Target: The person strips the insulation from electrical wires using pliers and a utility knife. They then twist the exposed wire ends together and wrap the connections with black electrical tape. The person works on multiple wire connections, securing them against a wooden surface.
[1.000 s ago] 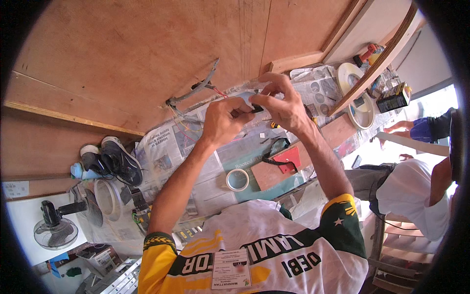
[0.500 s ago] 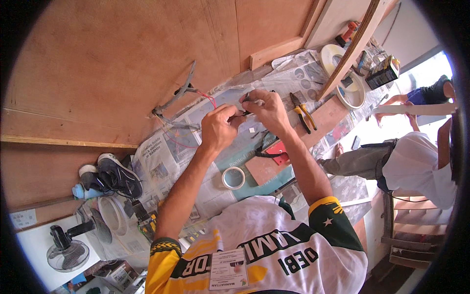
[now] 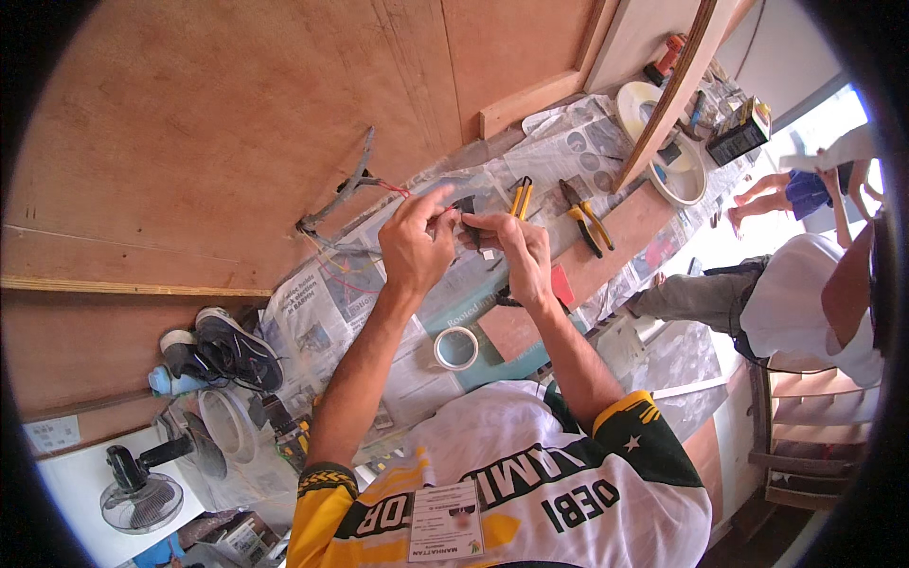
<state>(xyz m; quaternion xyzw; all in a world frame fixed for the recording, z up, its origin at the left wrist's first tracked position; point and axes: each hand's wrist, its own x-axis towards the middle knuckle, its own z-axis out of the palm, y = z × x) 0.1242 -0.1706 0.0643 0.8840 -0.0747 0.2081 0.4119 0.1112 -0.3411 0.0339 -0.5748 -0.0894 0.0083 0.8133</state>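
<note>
My left hand (image 3: 417, 244) is closed in a pinch around the end of the red wires (image 3: 390, 186), which come from a grey conduit (image 3: 356, 180) on the wooden wall. Close beside it, my right hand (image 3: 521, 251) pinches a black strip (image 3: 471, 235) that looks like electrical tape. The fingertips of both hands nearly meet at the wire end, and the fingers partly hide the joint. Beyond my right hand lies a yellow-handled tool (image 3: 522, 197). Pliers with yellow and black handles (image 3: 587, 220) rest to its right.
Newspaper (image 3: 317, 303) covers the surface. A tape roll (image 3: 455, 348) stands near my body, beside a wooden board (image 3: 630, 227). Shoes (image 3: 232, 348) and a small fan (image 3: 142, 500) are at left. A slanting wooden post (image 3: 674, 95) rises at right; another person (image 3: 795, 308) is beyond.
My right hand has dropped lower and turned, uncovering the yellow-handled tool. A black strip now shows hanging between my hands. My left hand stays by the red wires.
</note>
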